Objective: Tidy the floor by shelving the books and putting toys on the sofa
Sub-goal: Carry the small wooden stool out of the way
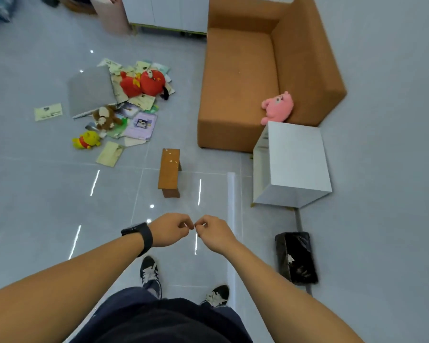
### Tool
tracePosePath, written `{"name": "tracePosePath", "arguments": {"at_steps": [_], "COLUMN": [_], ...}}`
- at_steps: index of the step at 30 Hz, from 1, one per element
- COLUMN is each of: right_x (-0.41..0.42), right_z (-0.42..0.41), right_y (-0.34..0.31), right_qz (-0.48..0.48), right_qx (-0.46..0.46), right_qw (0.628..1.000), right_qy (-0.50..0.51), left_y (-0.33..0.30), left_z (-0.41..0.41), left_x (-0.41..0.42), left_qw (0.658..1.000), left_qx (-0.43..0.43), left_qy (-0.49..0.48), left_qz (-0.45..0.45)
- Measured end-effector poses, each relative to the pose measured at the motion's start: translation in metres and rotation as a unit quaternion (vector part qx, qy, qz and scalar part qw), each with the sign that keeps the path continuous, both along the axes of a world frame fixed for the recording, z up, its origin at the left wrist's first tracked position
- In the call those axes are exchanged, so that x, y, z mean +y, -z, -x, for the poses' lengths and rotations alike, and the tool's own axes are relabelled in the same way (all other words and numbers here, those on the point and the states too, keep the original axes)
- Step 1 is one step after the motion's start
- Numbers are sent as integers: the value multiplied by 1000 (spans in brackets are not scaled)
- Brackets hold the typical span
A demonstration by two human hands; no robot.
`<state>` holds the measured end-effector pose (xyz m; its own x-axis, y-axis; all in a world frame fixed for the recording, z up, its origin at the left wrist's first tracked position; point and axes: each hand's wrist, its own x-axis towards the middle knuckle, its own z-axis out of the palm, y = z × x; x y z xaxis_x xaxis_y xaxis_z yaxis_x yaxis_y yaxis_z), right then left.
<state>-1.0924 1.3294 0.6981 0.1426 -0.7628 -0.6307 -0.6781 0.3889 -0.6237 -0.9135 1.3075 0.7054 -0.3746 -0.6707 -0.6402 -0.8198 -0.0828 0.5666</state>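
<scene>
**Both hands empty, floor pile waiting ahead and to the left**

Seen from a head camera looking down, a person stands on a grey tiled floor (47, 194) with both forearms stretched forward. The left hand (170, 230), wearing a dark wristband, and the right hand (214, 233) meet knuckle to knuckle, fingers curled loosely inward, fingertips nearly touching. Neither appears to hold anything, though a tiny item pinched between them cannot be ruled out.

Well beyond the left hand, up and to its left, lies the clutter: scattered books (140, 125) and papers, a yellow bear toy (86, 139) nearest, a brown plush (105, 117) behind it, and red plush toys (144, 82) farthest. The purple book's long axis runs roughly away from the person.

Straight ahead of both hands stands a small wooden bench (169, 169), lengthwise to the view.

Beyond the right hand, up and to its right, a white cabinet (295, 164) stands near, and past it an orange sofa (238, 82) with a pink plush toy (278, 107) already on its seat.

The left hand is probably nearer the pile; reaching it calls for stepping forward-left.
</scene>
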Motion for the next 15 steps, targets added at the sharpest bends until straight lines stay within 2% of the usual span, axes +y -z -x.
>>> {"name": "tracePosePath", "arguments": {"at_steps": [9, 15], "right_x": [-79, -108], "right_z": [-143, -170], "right_y": [-10, -6], "right_qz": [18, 0], "right_qx": [-9, -18], "right_qw": [1000, 1000], "right_qy": [-19, -9], "left_y": [4, 9], "left_z": [-141, -165], "left_x": [-57, -100], "left_qw": [997, 999], "left_qx": [26, 27], "left_qy": [-66, -38], "left_qz": [13, -14]}}
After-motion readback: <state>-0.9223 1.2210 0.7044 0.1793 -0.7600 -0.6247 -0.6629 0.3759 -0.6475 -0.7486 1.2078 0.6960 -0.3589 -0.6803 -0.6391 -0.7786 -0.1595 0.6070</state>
